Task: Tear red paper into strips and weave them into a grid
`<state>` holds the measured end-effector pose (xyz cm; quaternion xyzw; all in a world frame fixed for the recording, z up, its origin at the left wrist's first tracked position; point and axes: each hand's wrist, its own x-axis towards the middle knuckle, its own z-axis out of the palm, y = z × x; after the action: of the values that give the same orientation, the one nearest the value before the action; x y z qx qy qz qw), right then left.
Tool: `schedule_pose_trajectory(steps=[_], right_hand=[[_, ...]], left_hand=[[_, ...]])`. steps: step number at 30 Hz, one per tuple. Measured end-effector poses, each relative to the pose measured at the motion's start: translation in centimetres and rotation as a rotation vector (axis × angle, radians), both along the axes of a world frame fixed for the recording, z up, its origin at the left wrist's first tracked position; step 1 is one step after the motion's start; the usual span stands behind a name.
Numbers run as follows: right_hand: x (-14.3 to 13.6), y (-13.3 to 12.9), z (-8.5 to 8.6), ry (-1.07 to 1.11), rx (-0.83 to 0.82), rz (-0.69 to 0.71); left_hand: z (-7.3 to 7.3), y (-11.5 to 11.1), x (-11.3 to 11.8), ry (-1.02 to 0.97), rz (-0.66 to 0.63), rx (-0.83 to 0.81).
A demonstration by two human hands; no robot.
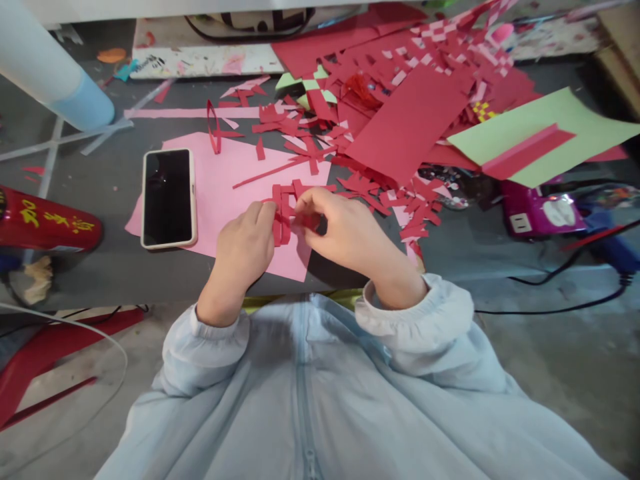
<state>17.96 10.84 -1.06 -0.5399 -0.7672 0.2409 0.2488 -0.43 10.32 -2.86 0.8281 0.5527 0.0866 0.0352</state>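
Between my hands is a small red weave of paper strips (283, 212), above a pink paper sheet (220, 177). My left hand (246, 243) has its fingers closed on the weave's left side. My right hand (336, 223) pinches at the weave's right side, thumb and forefinger together; the exact strip end in that pinch is partly hidden. A thin red paper strip (280, 170) lies just beyond the weave. On the sheet's left part rests a phone (169, 198) with a dark screen.
Red paper scraps (295, 123) and larger red sheets (410, 123) pile up behind and right. A green sheet (545, 137) lies above a glue gun (607, 233) and a purple box (543, 210). At left are a red can (50, 223) and a white-blue bottle (83, 100).
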Motion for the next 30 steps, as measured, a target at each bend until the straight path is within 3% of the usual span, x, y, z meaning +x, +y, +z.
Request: schedule_pose_trajectory(steps=[5,8,15,21,30], right_hand=[[1.1,-0.6,0.0,-0.088,0.019,-0.221],[1.3,-1.0,-0.6,-0.165,0.035,-0.274],[0.8,-1.9,-2.0,-0.221,0.104,-0.266],[0.8,-2.6,-1.7,-0.199,0.149,-0.168],[1.7,-2.0,-1.9,-0.009,0.022,-0.078]], left_hand=[[0.1,0.0,0.0,-0.001,-0.025,0.005],[0.2,-0.1,0.0,0.007,-0.037,0.007],[-0.1,-0.1,-0.1,-0.027,-0.042,0.044],[-0.1,-0.1,-0.1,-0.046,-0.023,0.026],[-0.1,-0.1,-0.2,-0.039,-0.030,0.031]])
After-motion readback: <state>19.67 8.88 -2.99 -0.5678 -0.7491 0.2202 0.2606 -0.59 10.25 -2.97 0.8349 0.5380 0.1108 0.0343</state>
